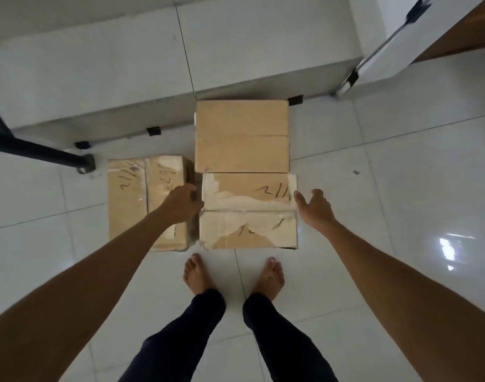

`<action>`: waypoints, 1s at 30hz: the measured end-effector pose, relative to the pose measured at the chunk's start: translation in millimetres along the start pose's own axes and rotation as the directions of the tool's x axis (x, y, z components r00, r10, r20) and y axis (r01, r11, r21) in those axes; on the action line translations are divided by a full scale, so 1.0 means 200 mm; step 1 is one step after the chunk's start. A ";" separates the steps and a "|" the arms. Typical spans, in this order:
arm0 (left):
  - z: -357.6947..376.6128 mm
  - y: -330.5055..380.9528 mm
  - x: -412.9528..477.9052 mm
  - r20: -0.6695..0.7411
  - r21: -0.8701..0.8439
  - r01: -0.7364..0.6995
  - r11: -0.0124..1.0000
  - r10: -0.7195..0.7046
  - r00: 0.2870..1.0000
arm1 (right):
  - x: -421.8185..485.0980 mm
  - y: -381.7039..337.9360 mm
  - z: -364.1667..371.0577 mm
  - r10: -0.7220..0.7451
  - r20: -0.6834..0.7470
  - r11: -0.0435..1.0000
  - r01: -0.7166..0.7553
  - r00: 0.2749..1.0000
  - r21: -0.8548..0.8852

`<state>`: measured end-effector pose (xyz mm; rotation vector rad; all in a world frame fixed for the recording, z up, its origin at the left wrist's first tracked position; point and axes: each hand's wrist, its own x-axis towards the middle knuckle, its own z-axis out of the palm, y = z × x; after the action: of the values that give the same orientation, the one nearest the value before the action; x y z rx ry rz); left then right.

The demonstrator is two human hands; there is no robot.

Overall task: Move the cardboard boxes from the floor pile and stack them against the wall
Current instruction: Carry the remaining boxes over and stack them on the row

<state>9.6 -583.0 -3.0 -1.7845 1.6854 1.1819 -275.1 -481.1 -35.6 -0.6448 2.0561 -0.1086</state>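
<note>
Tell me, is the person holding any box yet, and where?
Only partly: the left hand grips the left edge of the nearest taped cardboard box; the right hand is open beside it.

One wide-angle camera is riding on the person's head, facing forward and steeply down, with the bare feet (197, 274) at lower centre. It is framing the brown cardboard boxes (241, 136) close below at mid-frame, on the glossy white tiled floor (401, 188).
</note>
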 end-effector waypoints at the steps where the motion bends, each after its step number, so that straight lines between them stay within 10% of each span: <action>1: 0.07 -0.05 0.11 0.009 -0.029 0.020 0.999 -0.020 1.000 | 0.08 0.04 0.07 0.024 -0.010 0.999 -0.023 1.000 0.030; 17: 0.71 -0.36 0.63 0.153 -0.651 0.261 0.713 -0.215 0.965 | 0.51 0.27 0.49 0.233 0.052 0.940 -0.238 0.971 0.245; 30: 0.17 0.09 -0.30 -0.011 -0.688 0.094 0.720 -0.139 0.990 | -0.35 0.06 -0.18 0.147 -0.228 0.976 -0.104 0.962 0.191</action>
<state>-11.2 -523.6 29.1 -2.3206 1.1916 1.8786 -280.1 -442.4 34.2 -0.4037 2.2836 -0.3058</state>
